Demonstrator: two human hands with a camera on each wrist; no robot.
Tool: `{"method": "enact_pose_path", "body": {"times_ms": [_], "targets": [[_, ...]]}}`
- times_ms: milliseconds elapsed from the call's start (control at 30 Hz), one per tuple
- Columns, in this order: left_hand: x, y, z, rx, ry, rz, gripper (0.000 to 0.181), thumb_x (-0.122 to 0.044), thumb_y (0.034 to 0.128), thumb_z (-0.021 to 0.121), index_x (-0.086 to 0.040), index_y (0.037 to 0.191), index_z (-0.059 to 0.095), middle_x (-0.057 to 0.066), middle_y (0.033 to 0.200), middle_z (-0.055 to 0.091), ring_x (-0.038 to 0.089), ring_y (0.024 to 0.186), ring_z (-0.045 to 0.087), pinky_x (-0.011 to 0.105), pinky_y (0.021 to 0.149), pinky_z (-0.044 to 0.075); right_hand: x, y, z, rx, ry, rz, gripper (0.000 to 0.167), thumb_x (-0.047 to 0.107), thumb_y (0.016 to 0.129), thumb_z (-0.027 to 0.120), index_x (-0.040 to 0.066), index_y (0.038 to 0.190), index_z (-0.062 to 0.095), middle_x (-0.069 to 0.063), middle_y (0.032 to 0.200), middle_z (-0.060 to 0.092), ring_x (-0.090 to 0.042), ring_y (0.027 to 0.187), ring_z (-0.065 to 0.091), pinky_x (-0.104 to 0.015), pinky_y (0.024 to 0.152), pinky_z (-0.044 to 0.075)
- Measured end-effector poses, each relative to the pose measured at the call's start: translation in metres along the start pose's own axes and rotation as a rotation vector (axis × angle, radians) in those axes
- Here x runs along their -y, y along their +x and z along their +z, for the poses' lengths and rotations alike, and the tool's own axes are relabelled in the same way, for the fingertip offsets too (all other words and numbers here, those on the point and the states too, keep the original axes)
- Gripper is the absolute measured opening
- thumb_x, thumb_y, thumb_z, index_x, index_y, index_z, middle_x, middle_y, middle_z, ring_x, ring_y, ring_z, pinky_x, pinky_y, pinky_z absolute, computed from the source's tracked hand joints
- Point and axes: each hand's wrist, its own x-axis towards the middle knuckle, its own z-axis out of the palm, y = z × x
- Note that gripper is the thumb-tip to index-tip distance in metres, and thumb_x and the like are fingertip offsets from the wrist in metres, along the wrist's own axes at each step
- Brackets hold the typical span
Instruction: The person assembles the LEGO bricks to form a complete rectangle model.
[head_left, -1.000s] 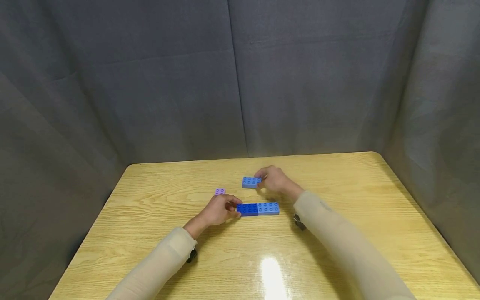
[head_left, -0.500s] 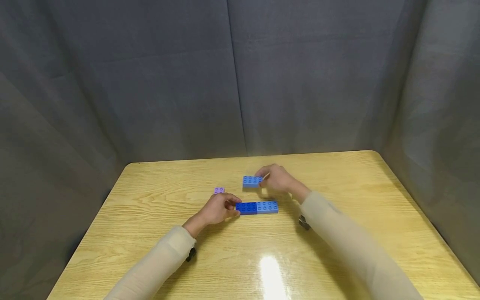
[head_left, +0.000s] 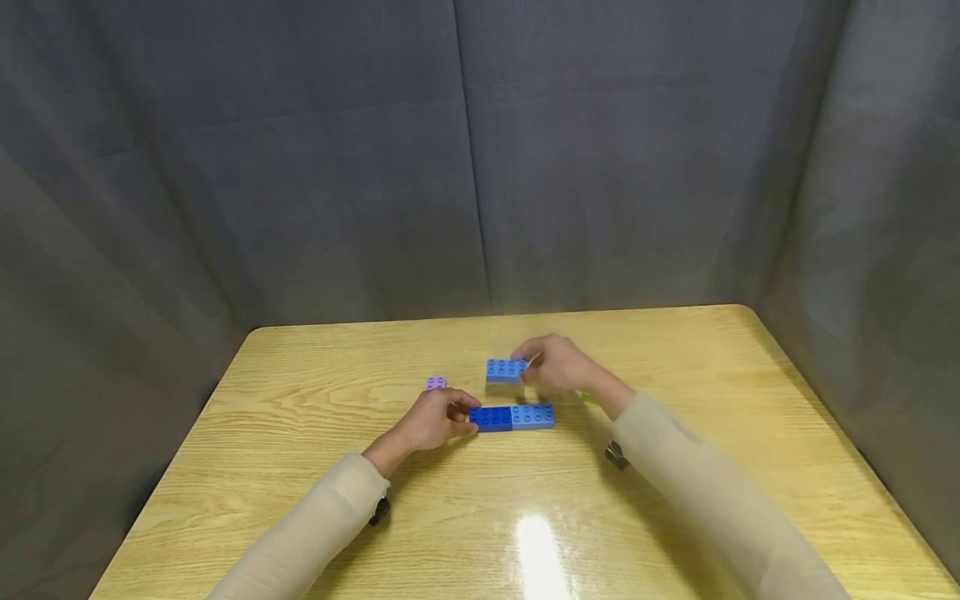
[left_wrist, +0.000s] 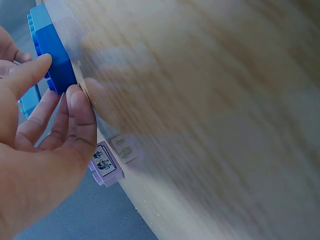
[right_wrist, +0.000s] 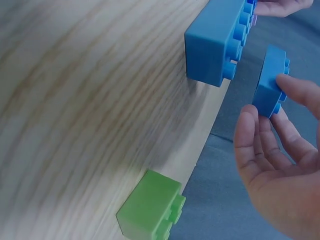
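Observation:
My left hand (head_left: 435, 418) pinches the left end of a dark blue toy brick (head_left: 491, 418) on the table, thumb on one side and fingers at its end. A light blue brick (head_left: 532, 416) stands end to end with it on the right. Behind this row, my right hand (head_left: 558, 364) holds a second light blue brick (head_left: 504, 370) by its right end, studs up. In the right wrist view that held brick (right_wrist: 270, 82) is raised off the table, apart from the row, between thumb and fingertips.
A small purple brick (head_left: 436, 383) stands just behind my left hand; its printed side shows in the left wrist view. A green brick (right_wrist: 150, 205) sits on the table, mostly hidden under my right wrist in the head view. Dark curtains (head_left: 337, 167) surround the wooden table (head_left: 300, 375).
My right hand has lifted the light blue brick and shifted slightly right. The green brick has come into sight beneath that wrist. My left hand keeps its grip on the dark blue brick.

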Motion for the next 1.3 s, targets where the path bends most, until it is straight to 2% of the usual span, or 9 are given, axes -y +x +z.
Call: {"method": "enact_pose_path", "body": {"times_ms": [700,867,1100,1300], "targets": [[-0.001,0.001,0.000,-0.004,0.012,0.010,0.030,-0.010,0.0873,0.077,-0.007,0.117,0.072,0.003,0.096,0.069,0.011,0.080,0.057,0.021,0.064,0.050,0.004,-0.027,0.000,0.040,-0.033,-0.042,0.035,0.014,0.085,0.078,0.014,0.119,0.071,-0.005,0.114,0.073,-0.017,0.094,0.068,-0.036,0.083,0.057],[-0.001,0.001,0.000,-0.006,0.011,0.013,0.030,-0.010,0.0867,0.078,-0.007,0.116,0.072,0.004,0.099,0.070,0.011,0.079,0.057,0.020,0.064,0.050,0.002,-0.030,0.003,0.033,-0.053,-0.082,0.034,0.014,0.084,0.079,0.011,0.116,0.072,-0.007,0.114,0.074,-0.016,0.093,0.068,-0.035,0.082,0.057],[0.000,0.001,0.000,-0.006,0.015,0.024,0.031,-0.009,0.0862,0.078,-0.006,0.116,0.072,0.006,0.103,0.071,0.010,0.079,0.057,0.020,0.063,0.049,0.003,-0.035,0.008,0.038,-0.068,-0.061,0.031,0.015,0.084,0.079,0.015,0.114,0.073,-0.002,0.111,0.074,-0.019,0.099,0.066,-0.037,0.086,0.055],[0.001,0.002,0.000,-0.016,0.014,0.016,0.031,-0.009,0.0857,0.079,-0.006,0.115,0.072,0.006,0.100,0.071,0.011,0.078,0.057,0.020,0.063,0.050,0.003,-0.039,0.011,0.048,-0.086,-0.079,0.027,0.017,0.084,0.080,0.019,0.111,0.074,0.001,0.108,0.074,-0.020,0.102,0.065,-0.042,0.088,0.055]]}}
